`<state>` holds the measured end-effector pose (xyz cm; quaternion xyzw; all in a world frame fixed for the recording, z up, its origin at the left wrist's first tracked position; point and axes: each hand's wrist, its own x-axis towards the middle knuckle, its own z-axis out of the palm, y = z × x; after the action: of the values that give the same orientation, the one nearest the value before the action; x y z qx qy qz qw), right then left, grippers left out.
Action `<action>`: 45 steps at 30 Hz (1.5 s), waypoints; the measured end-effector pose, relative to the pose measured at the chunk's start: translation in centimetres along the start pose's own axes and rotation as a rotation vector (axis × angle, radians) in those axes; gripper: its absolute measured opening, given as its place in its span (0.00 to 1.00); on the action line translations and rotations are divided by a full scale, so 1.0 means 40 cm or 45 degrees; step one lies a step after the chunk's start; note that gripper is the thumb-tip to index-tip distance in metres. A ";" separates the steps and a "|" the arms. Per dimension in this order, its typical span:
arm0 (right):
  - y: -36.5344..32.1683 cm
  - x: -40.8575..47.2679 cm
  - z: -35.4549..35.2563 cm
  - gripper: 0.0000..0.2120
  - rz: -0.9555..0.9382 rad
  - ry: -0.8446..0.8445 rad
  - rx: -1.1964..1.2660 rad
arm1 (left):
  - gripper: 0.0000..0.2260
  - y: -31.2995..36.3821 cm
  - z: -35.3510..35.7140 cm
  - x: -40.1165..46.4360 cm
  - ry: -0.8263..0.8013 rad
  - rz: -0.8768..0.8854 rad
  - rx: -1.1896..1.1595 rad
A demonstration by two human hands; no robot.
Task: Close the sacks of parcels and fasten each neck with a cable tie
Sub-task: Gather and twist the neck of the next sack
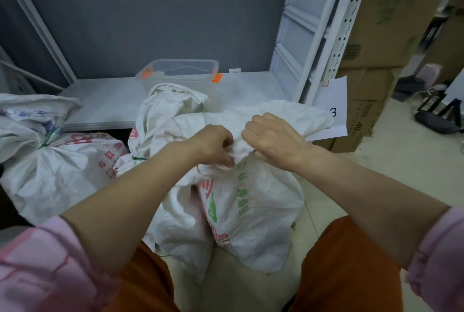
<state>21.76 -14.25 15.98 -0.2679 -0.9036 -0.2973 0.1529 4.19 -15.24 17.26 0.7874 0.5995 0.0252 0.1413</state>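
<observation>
A white woven sack [253, 213] with red and green print stands on the floor between my knees. Its neck [239, 152] is bunched together at the top. My left hand [213, 144] grips the gathered neck from the left, and my right hand [272, 139] grips it from the right; the two fists nearly touch. To the left lies another white sack [57, 173] whose neck is bound with a green cable tie [49, 139]. Behind it, a third sack [165, 111] carries a green tie [138, 158] low on its neck. No loose tie shows in my hands.
A clear plastic tub [180, 73] with orange clips sits on the low white shelf [105, 108] behind the sacks. The white rack upright [321, 43] carries a paper label marked 3 [332, 111]. Stacked cardboard boxes [376, 35] stand at the right, and a black bag [437, 118] lies beyond.
</observation>
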 end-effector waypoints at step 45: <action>-0.005 0.021 0.025 0.15 0.744 -0.636 0.961 | 0.08 -0.039 0.114 0.016 0.509 0.121 0.203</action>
<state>20.87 -13.45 15.49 -0.4972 -0.8443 0.1757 0.0953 3.85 -15.12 12.42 0.8029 0.5778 0.1400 -0.0446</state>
